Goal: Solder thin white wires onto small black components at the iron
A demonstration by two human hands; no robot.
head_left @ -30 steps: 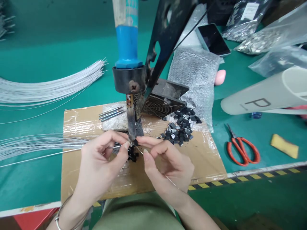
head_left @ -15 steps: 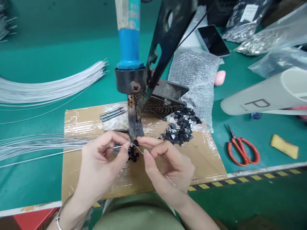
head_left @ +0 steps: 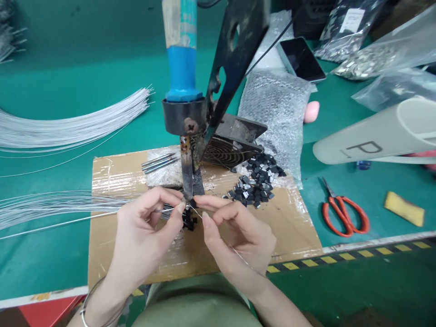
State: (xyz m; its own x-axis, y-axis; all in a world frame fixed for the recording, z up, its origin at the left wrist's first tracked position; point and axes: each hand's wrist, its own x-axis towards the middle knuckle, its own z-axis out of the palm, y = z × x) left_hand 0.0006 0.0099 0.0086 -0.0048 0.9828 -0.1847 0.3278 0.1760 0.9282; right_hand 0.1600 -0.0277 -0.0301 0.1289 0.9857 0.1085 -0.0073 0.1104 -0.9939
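A soldering iron with a blue handle is clamped tip-down in a black metal stand. Below its tip, my left hand pinches the end of a grey cable between thumb and fingers. A small part at that end is mostly hidden by the fingertips. My right hand is closed on a thin solder wire, whose end reaches the tip and the left fingertips. Several small black connectors lie just beneath, on the cardboard. Behind the left hand runs a cable bundle.
A small fan stands behind the iron, beside a heap of black connectors. Red-handled scissors, a yellow sponge and a pale cup lie right. Another white cable bundle lies left; a phone lies behind.
Both hands stay almost in place under the iron's tip. The right thumb and the solder wire have shifted very slightly toward the tip; the view has moved a little.
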